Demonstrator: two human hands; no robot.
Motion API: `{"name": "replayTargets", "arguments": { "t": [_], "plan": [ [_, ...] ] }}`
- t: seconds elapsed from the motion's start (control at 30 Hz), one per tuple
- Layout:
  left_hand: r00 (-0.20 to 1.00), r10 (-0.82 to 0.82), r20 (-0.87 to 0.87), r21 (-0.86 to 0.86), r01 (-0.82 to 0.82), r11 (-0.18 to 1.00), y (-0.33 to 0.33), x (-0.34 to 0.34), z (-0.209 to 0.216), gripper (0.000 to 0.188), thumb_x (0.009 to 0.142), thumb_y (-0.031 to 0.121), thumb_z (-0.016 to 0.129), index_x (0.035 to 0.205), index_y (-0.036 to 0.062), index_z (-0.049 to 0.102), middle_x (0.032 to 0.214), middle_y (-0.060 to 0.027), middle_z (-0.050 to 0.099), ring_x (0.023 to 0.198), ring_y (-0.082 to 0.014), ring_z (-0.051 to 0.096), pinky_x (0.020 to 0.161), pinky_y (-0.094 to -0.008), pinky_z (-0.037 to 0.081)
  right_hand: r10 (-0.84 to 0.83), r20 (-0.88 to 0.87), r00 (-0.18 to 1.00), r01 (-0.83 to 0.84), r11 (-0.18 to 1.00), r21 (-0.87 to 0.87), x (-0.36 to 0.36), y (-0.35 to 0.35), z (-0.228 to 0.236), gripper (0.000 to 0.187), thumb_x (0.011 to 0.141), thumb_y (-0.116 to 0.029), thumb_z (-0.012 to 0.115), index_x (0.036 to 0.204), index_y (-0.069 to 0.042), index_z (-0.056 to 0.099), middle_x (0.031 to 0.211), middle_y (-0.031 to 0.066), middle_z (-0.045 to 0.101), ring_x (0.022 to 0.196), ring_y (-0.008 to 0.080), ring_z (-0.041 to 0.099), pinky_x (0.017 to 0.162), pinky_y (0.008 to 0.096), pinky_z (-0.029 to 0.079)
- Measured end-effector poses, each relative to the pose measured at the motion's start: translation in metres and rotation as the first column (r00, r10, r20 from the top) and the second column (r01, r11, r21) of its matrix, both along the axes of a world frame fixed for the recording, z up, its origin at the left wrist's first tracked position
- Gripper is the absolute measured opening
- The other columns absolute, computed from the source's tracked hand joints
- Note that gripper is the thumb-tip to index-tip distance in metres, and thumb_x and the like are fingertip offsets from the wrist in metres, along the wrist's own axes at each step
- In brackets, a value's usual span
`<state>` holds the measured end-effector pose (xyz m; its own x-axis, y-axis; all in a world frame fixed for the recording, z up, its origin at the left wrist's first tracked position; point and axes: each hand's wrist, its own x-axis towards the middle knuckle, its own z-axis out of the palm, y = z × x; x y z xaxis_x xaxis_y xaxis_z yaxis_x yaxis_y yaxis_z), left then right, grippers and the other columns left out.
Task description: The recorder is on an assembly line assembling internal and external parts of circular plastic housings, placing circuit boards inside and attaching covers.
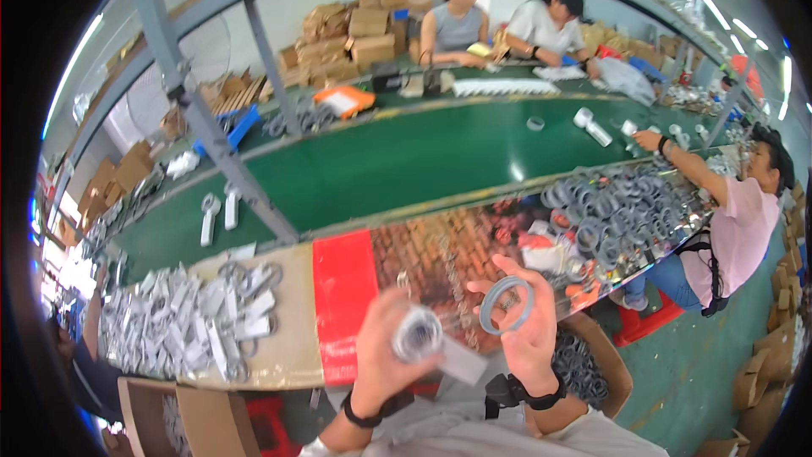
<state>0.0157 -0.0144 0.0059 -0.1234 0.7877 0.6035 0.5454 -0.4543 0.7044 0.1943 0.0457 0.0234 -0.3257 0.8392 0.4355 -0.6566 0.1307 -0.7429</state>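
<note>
In my left hand (378, 355) is a white part with a round, open head (418, 335) and a flat handle (464, 363) that points toward my right. The fingers wrap around the head, and its dark inside faces up. My right hand (534, 354) pinches a thin grey ring (485, 315) upright between thumb and fingers, a little to the right of the white part. The two pieces are apart. Both hands are raised above the near edge of the worktable (427, 258).
A heap of white handled parts (190, 322) covers the table's left. Many grey rings (605, 203) are piled at the right. Beyond runs a green conveyor belt (381, 156) carrying a few white parts. Cardboard boxes (152, 415) stand below. A co-worker (732, 220) sits at the right.
</note>
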Motion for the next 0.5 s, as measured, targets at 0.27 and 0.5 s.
{"name": "replayTargets", "arguments": {
  "t": [0.27, 0.5],
  "plan": [
    [0.618, -0.023, 0.786, -0.094, 0.157, 0.983, -0.011, -0.007, -0.001, 0.077, 0.06, 0.007, 0.079, 0.126, -0.0001, 0.039, 0.114, -0.0092, 0.053, 0.105, -0.0173, 0.054, 0.091, -0.0308, 0.045, -0.056, 0.019, 0.998, 0.052, 0.983, 0.173, -0.044, -0.02, -0.037, 0.069, 0.075, -0.009, 0.072, 0.135, -0.006, 0.037, 0.138, 0.0273, 0.033, 0.121, 0.0313, 0.046, 0.097, 0.0419, 0.041],
    [0.656, -0.04, 0.754, -0.132, 0.212, 0.968, -0.029, -0.013, -0.006, 0.077, 0.061, 0.005, 0.08, 0.126, 0.0006, 0.038, 0.12, -0.01, 0.05, 0.11, -0.0184, 0.053, 0.094, -0.0325, 0.044, -0.233, 0.254, 0.939, 0.072, 0.853, 0.517, -0.035, -0.024, -0.02, 0.066, 0.071, -0.01, 0.076, 0.129, -0.004, 0.043, 0.131, 0.0343, 0.039, 0.117, 0.0419, 0.049, 0.093, 0.0441, 0.044]
  ]
}}
